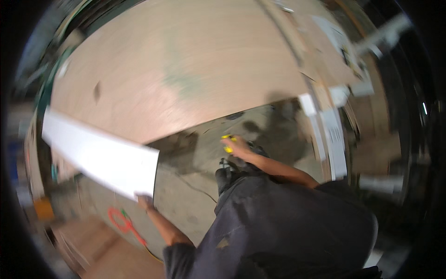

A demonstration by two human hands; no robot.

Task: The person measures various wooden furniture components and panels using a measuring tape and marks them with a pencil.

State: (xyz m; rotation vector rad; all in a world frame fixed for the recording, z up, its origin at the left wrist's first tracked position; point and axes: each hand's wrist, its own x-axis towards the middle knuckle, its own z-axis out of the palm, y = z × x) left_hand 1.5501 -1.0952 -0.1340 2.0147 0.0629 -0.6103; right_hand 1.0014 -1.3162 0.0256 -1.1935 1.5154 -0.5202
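Observation:
My left hand is closed on the near corner of a long white panel. The panel slants away to the far left, and its far part overlaps the edge of a large plywood sheet. In my right hand is a small yellow and black tape measure, held over the floor in front of my legs. The picture is smeared by motion, so the fingers of both hands show only roughly.
An orange-red coiled hose or cord lies on the floor at the lower left, near brown boards. White strips rest along a wooden ledge on the right. A thin dark cable crosses the concrete floor.

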